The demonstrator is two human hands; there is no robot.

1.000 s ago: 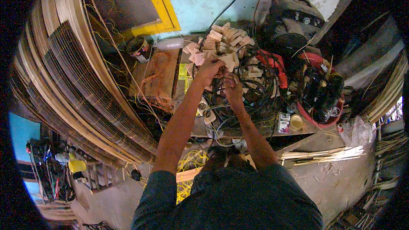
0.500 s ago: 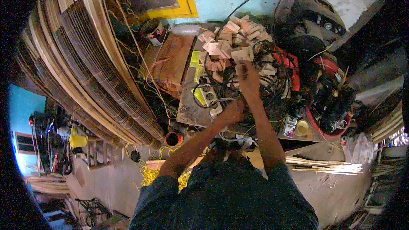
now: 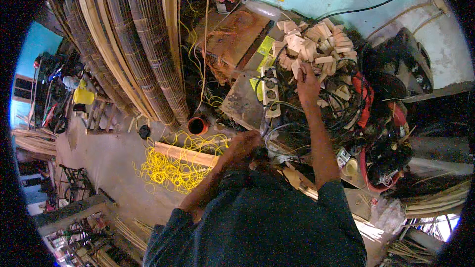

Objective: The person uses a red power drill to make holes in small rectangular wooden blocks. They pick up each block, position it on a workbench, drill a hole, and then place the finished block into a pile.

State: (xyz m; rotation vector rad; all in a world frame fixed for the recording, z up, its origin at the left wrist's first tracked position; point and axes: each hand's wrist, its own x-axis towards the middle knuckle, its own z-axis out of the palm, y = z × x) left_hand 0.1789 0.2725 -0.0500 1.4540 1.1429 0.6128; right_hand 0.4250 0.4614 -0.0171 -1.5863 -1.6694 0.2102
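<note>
A heap of small pale wooden blocks (image 3: 324, 37) lies on the cluttered table. My right hand (image 3: 308, 85) reaches to its near side, with fingers closed on one wooden block (image 3: 296, 68) at the heap's edge. Close to my body, by the table's near edge, my left hand (image 3: 247, 142) is curled. What it holds, if anything, is too dark to make out. Left of the heap lies a white power strip (image 3: 270, 91) with cables around it.
Rolled slatted blinds (image 3: 143, 29) stand at the left. Yellow cord (image 3: 170, 168) lies tangled on the floor beside a wooden plank (image 3: 185, 154). An orange-rimmed cup (image 3: 198, 125) stands near the table. A red tool (image 3: 363, 100) and black cables sit right of the blocks.
The view has swung, so the table sits further right. My left hand has drawn back toward my body from beside the cables. My right hand has stayed at the block heap, its fingers now on a block.
</note>
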